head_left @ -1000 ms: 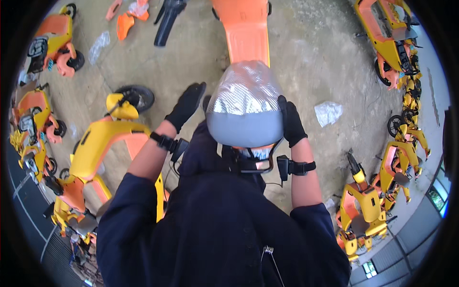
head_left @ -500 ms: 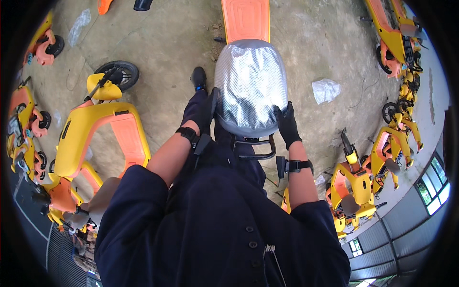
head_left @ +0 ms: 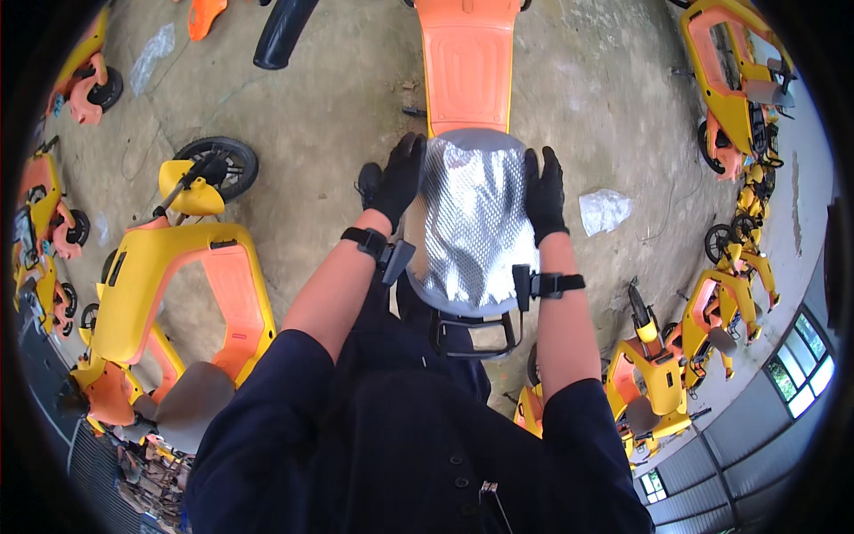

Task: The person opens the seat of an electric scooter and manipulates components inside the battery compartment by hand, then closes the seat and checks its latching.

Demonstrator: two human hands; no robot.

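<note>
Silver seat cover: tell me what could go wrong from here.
The silver seat cover looks wrinkled, so it might bunch up. Below the right hand, the black wrist box appears close to the cover's edge and could snag it. The loose plastic sheet on the floor might slip underfoot if stepped on.

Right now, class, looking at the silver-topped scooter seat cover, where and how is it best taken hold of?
Probably by both long sides of the scooter seat cover, low along its grey edge: left hand from the left, right hand from the right. The rounded, creased silver top offers little to pinch, while both gloved hands lie beside its flanks.
</note>
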